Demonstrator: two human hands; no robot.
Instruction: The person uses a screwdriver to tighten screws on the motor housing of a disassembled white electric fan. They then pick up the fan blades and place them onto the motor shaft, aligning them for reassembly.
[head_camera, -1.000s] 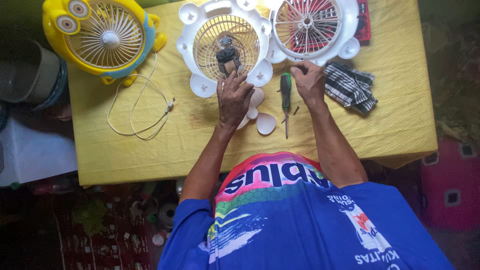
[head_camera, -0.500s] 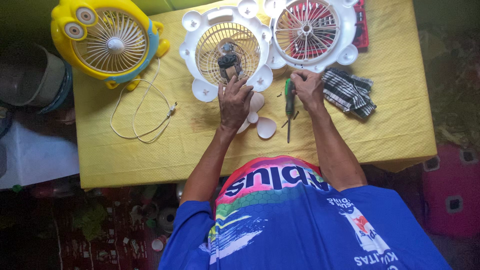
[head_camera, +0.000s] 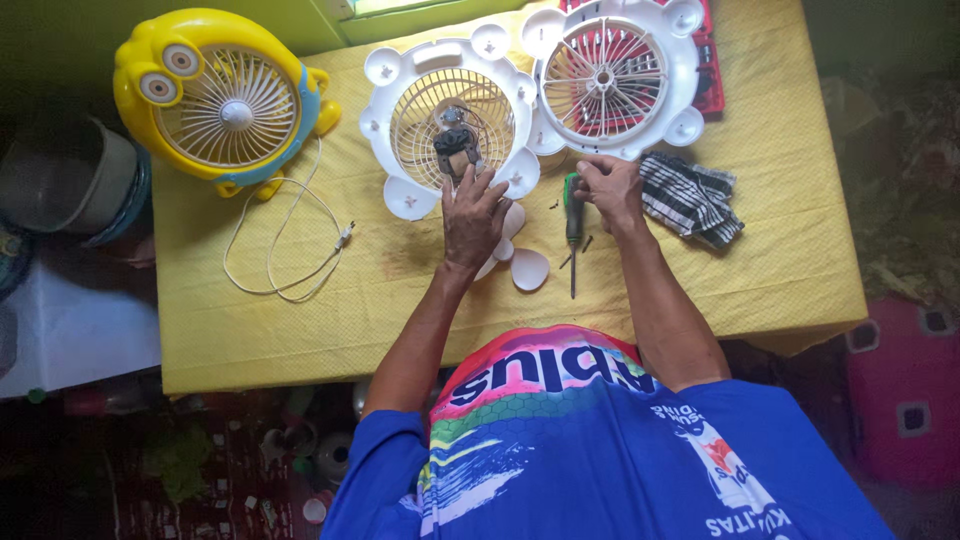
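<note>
Right hand left screwdriver (beside).

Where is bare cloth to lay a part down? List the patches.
Bare yellow tablecloth: the near-left strip below the white cable, and the near-right corner below the checked cloth. Crowded: between left hand and right hand, around the screwdriver and fan blade.

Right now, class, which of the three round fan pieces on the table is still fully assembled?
The yellow fan at the far left: both grilles closed. The two white halves lie opened apart.
</note>
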